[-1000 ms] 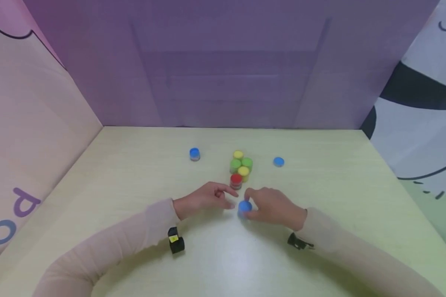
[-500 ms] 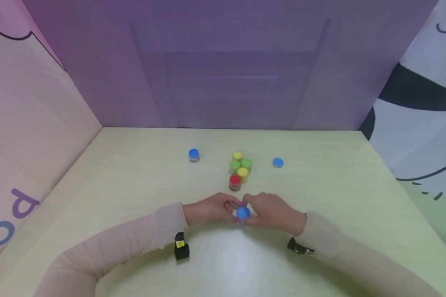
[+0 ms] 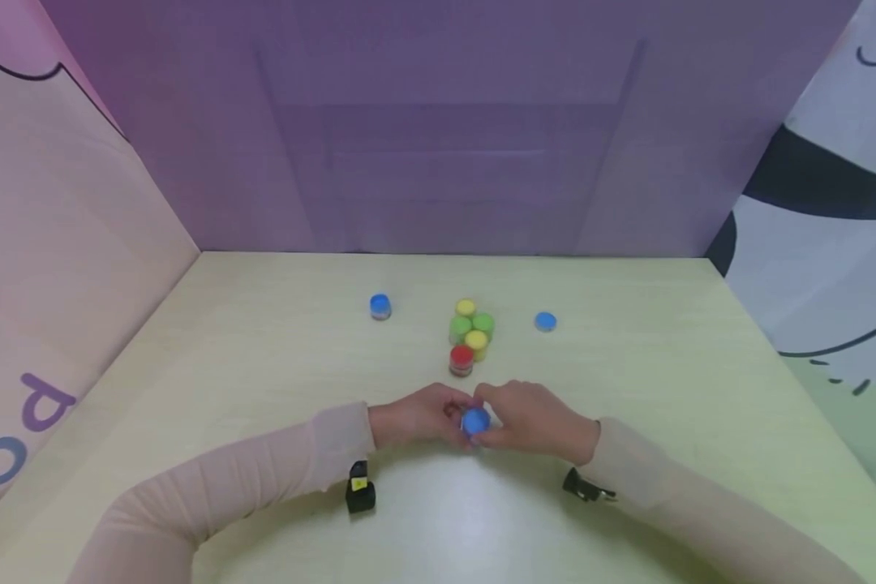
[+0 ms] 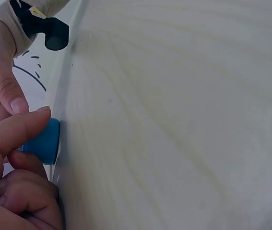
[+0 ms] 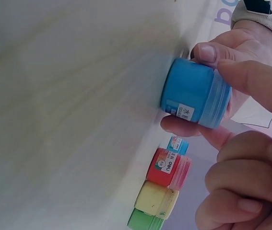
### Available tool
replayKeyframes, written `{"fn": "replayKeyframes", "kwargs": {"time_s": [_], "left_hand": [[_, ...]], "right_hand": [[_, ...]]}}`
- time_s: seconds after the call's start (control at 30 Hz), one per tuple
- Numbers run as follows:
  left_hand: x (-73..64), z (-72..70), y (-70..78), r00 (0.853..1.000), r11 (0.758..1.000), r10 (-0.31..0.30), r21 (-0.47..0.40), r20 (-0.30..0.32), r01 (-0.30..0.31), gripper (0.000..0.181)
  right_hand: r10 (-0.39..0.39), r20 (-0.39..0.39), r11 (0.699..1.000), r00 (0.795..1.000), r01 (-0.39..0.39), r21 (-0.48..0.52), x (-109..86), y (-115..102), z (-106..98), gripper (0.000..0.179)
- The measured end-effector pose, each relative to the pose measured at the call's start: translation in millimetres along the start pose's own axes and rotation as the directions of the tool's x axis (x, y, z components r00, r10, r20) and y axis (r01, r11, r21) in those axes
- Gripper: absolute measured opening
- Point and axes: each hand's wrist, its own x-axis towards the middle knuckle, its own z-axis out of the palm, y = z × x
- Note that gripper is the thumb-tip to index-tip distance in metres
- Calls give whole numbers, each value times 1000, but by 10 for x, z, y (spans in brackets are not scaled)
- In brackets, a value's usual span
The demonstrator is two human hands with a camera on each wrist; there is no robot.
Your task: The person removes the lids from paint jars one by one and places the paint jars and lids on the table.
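Right hand (image 3: 536,418) pinches the blue jar (image 5: 188,91) by its clear lid (image 5: 216,100); left hand (image 3: 412,418) pinches its body; it stands upright on the tabletop (image 3: 277,349), between both hands' fingertips.

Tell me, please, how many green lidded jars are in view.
2: in the head view, the left green jar and the right green jar stand side by side, between the far yellow jar and the near yellow jar. No others show, and none seems hidden.
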Motion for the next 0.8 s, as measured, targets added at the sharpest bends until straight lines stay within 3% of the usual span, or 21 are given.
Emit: {"fn": "replayKeyframes", "kwargs": {"time_s": [0.27, 0.53, 0.8], "left_hand": [[-6, -15, 5, 999, 999, 21, 27, 28, -22, 28], [11, -20, 20, 1000, 997, -5, 72, 16, 4, 27], [29, -57, 12, 997, 998, -2, 63, 79, -3, 27]], "right_hand": [[10, 19, 1000, 1000, -10, -3, 8, -4, -10, 29], [-70, 24, 996, 997, 71, -50, 14, 8, -29, 33], [-115, 58, 989, 992, 120, -86, 40, 18, -58, 27]]}}
